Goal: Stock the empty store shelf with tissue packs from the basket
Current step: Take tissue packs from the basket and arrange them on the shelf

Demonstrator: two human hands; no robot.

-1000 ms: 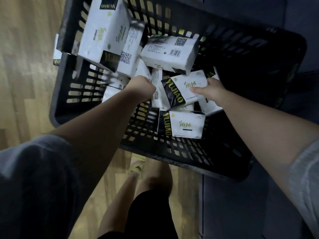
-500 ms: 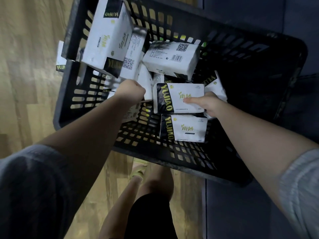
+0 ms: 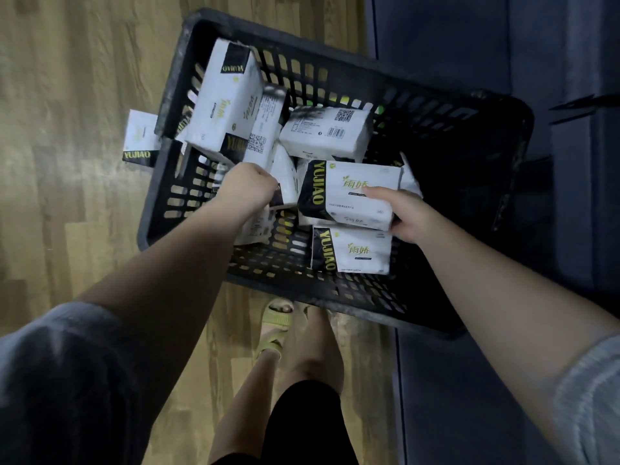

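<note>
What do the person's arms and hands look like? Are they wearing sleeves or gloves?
No gloves: both the left hand and the right hand are bare, with no rings, watch or bracelet showing. The forearms are bare too. Short sleeves end near the elbows: the left sleeve looks dark grey-blue and plain, and the right sleeve looks lighter grey with a fine ribbed texture.

White-and-black tissue packs [image 3: 349, 193] lie jumbled in the black slotted basket [image 3: 453, 135].

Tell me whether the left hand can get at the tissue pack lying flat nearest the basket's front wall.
Probably yes. That pack lies face up with nothing on top of it, just right of the left hand, though that hand already seems closed on another pack.
</note>
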